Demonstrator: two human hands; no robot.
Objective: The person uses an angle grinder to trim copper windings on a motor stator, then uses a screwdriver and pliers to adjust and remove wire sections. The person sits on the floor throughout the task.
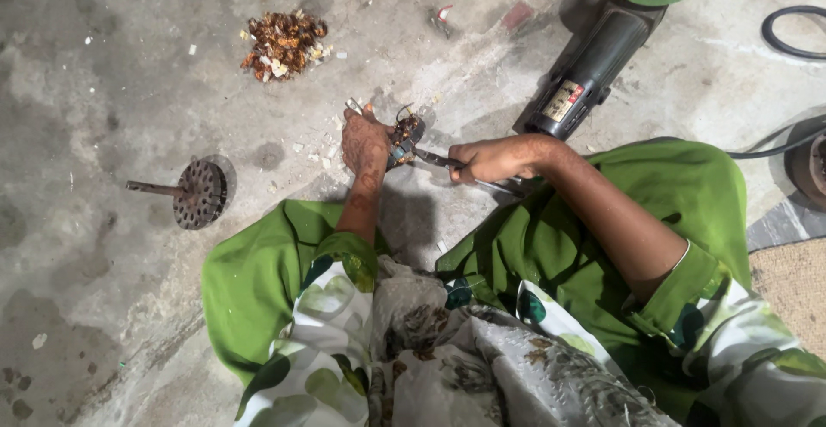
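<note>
Now copper-wound part (406, 131) sits btwn both hands.

I sit on a grey concrete floor (129, 74), stained and dusty. On it lie a heap of brown scraps (284, 44), a perforated metal disc with a rod (196, 193), an angle grinder (594, 61) and a black cable (787, 35).

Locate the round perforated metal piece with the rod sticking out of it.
In the head view, the perforated metal disc lies on the concrete floor at left, apart from the left hand and below the pile of brown scraps.
</note>
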